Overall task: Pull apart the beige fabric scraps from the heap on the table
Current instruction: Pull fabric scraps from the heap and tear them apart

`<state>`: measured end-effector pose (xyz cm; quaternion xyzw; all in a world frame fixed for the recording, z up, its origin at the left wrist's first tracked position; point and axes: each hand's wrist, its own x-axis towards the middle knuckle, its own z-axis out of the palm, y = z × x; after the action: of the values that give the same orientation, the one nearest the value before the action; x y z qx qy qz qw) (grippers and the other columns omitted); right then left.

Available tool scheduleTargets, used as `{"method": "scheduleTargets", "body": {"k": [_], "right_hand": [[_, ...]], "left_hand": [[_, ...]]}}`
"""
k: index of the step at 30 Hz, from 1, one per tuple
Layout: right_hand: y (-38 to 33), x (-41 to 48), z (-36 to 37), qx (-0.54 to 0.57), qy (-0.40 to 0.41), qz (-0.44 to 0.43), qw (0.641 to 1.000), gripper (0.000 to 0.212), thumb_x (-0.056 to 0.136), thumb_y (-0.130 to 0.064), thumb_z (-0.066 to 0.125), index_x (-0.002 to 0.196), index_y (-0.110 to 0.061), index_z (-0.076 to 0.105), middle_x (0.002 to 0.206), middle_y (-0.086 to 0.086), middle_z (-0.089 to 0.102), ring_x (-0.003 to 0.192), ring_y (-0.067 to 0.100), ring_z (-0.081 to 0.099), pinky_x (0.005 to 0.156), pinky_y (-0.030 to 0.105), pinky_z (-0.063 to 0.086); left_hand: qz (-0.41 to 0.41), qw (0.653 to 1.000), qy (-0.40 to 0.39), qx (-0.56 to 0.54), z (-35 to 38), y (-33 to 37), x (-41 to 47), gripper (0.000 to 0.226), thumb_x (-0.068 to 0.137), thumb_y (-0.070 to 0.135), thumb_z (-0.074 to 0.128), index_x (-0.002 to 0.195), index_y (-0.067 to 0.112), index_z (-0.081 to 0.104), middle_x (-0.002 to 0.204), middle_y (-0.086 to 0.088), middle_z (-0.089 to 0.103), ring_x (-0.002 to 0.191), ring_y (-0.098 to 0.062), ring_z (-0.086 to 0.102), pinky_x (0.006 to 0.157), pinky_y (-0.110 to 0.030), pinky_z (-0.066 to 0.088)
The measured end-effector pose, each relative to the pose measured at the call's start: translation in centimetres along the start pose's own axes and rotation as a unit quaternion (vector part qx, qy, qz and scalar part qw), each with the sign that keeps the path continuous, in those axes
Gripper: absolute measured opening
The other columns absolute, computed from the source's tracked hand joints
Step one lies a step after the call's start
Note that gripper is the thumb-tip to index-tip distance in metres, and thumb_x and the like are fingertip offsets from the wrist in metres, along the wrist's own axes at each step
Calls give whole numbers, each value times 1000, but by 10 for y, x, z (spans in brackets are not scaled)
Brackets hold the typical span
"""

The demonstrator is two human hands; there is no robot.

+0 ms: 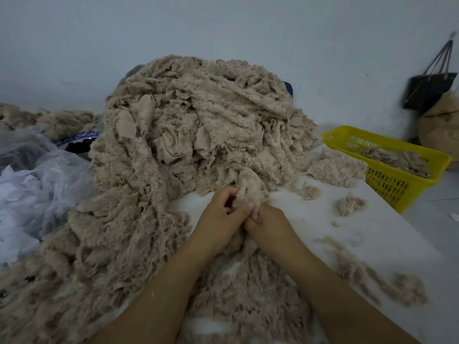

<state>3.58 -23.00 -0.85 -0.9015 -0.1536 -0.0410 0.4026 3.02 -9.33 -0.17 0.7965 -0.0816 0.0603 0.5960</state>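
Head view, left fingers (242, 211): curled and pressed together, pinching a beige scrap (244, 194) at the front foot of the heap (198, 115).
Right fingers (249, 223): tucked in against the same scrap, their tips buried in the pile; how tightly they close I cannot tell.
Left hand (218, 214): back up, thumb side toward the other hand, forearm running in from the lower left over fleece.
Right hand (269, 220): knuckles up, touching the left hand at the thumbs, forearm coming in from the lower right.
Scrap: rises from between the two hands into the heap, joined to it.
Heap: one tall mound at mid tabletop (382, 234), spilling down the left side and under both forearms.
Loose tufts: two small ones (310, 191) (349, 206) lie apart on bare white, right of the hands; one flatter patch (335, 167) sits just beside the yellow basket (397, 192).
Basket: one, at the right edge, holding beige pieces.
Plastic bags (42, 184): a crumpled clear bundle at the left; their number is unclear.
Black bag (429, 93): one, hanging on the wall at the right.
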Motion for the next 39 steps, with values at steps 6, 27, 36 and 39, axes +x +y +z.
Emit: {"method": "scheduleTargets", "body": {"k": [6, 27, 36, 39], "right_hand": [[-4, -3, -4, 220, -69, 45, 972, 17, 97, -29, 58, 98, -46, 60, 93, -23, 71, 85, -10, 64, 70, 10, 51], [-1, 7, -10, 112, 25, -85, 990, 30, 106, -16, 42, 112, -16, 72, 114, -15, 63, 105, -10, 53, 96, 6, 34], [-18, -9, -12, 209, -137, -78, 965, 31, 102, -12, 50, 89, -18, 77, 94, -9, 73, 88, 8, 68, 80, 18, 52], [-14, -7, -12, 233, -78, -22, 969, 40, 97, -17, 50, 60, -26, 65, 66, -6, 64, 61, 8, 57, 64, 22, 49]], "left_hand": [[-73, 963, 39, -257, -8, -2, 1, 14, 93, 29, 66, 81, 28, 73, 86, -2, 74, 73, -13, 69, 62, -25, 55], [-131, 975, 48, -175, -8, -14, 6, 32, 101, 40, 53, 88, 20, 76, 76, 1, 73, 63, -10, 60, 63, -25, 50], [-199, 932, 28, -303, -17, -9, 9, 23, 99, 19, 59, 81, 6, 66, 74, -14, 67, 66, -19, 65, 63, -30, 54], [-149, 956, 42, -249, -14, -9, 7, 26, 102, 27, 55, 82, 11, 62, 77, -15, 62, 73, -25, 58, 72, -37, 51]]}}
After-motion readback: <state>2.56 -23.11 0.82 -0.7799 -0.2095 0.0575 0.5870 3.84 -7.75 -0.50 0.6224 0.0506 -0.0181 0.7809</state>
